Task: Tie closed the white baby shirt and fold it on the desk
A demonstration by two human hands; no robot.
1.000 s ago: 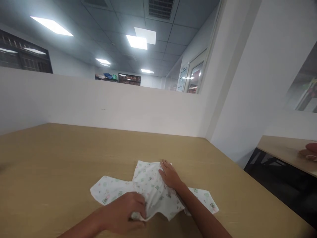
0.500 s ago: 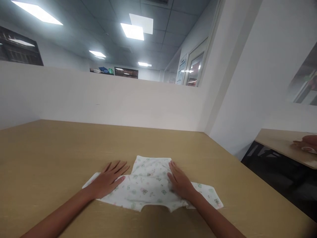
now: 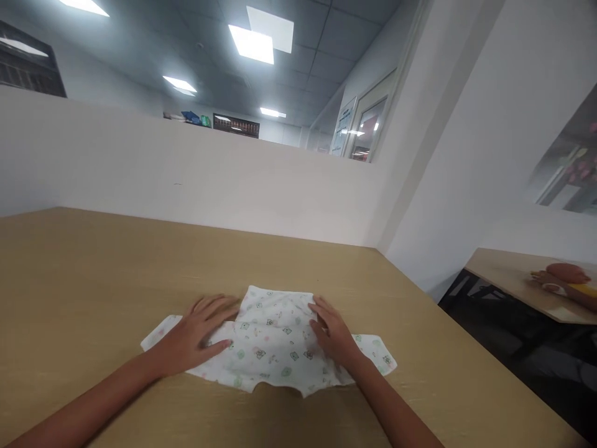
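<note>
Since a second ago the left hand point(image 3: 193, 336) has let go of the bunched near hem and now lies flat, fingers spread, on the left part of the small printed garment point(image 3: 270, 341). The right hand point(image 3: 333, 336) has slid slightly and presses flat on the right part; neither hand grips anything. The garment lies smoothed out on the near middle of the wooden table point(image 3: 93, 274). No writing on it is legible, only small printed figures.
</note>
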